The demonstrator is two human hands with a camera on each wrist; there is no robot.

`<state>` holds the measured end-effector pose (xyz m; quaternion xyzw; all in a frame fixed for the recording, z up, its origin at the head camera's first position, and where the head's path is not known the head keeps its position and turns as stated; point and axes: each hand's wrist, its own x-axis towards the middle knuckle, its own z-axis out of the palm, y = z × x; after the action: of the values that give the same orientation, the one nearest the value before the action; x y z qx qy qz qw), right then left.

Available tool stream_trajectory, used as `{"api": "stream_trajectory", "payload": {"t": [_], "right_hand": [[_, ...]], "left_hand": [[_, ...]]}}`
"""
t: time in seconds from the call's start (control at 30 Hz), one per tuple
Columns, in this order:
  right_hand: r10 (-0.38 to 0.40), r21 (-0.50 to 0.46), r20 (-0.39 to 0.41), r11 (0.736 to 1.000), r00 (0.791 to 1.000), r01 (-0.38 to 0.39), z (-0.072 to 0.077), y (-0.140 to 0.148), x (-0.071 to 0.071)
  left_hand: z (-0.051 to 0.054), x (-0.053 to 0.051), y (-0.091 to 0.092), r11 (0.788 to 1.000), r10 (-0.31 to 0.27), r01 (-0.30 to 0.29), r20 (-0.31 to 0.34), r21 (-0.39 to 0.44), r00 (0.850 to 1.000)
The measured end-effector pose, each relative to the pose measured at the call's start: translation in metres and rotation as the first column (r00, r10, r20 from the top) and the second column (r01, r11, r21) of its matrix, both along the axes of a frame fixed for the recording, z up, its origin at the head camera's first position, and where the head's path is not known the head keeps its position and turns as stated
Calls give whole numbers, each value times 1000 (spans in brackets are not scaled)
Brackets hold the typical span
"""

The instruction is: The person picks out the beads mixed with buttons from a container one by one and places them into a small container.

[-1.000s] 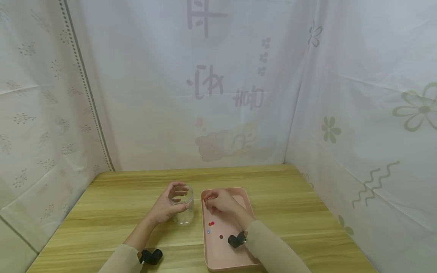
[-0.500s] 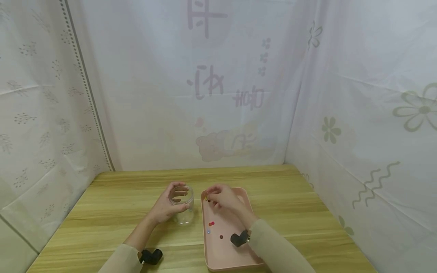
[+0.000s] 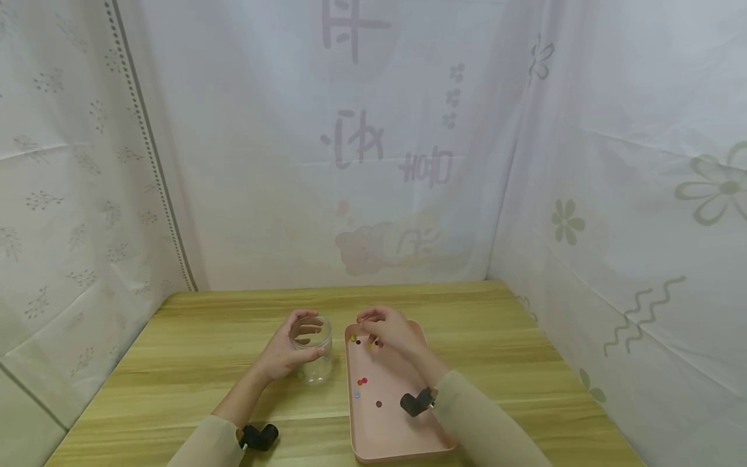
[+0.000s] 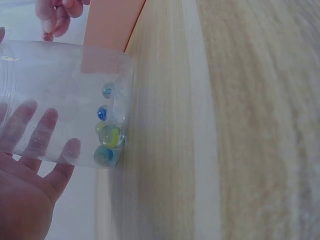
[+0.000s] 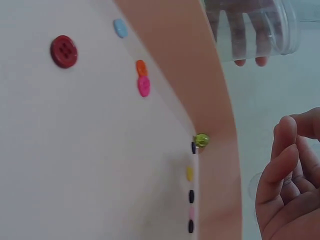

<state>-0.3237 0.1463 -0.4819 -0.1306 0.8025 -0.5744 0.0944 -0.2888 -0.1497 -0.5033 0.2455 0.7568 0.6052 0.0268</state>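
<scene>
My left hand (image 3: pixel 286 350) grips a clear plastic jar (image 3: pixel 317 370) standing upright on the table. Several glass marbles (image 4: pixel 110 135), blue, green and yellow, lie at the bottom of the jar in the left wrist view. Over the far left corner of the pink tray (image 3: pixel 364 428), my right hand (image 3: pixel 391 333) pinches a small reddish-brown thing (image 4: pixel 47 36); its kind is not clear. Inside the tray lie a dark red button (image 5: pixel 64 51), a light blue button (image 5: pixel 120 28), an orange button (image 5: pixel 141 68), a pink button (image 5: pixel 144 86) and a yellow-green marble (image 5: pixel 201 140).
More small buttons, black ones (image 5: pixel 191 196) and a yellow one (image 5: pixel 189 173) among them, lie along the tray's far end. Wood-grain table (image 3: pixel 222 324) surrounds jar and tray. Printed white curtains (image 3: pixel 245 162) hang behind and at both sides.
My right hand has risen from the tray's far left corner and moved slightly farther away, uncovering small pieces there. The left hand and jar have stayed in place.
</scene>
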Motion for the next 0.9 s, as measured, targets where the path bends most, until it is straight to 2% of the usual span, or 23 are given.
{"api": "stream_trajectory", "payload": {"t": [0.23,0.57,0.9], "right_hand": [[-14,27,-21,1000,1000,14,15,2,1],[37,38,-70,999,997,-34,36,0,1],[82,37,-90,996,993,-79,62,-12,11]], "left_hand": [[0,0,0,1000,8,-8,-7,-5,1000],[2,1,1,1000,17,-17,1,0,1000],[3,2,2,1000,13,-13,12,4,1000]]}}
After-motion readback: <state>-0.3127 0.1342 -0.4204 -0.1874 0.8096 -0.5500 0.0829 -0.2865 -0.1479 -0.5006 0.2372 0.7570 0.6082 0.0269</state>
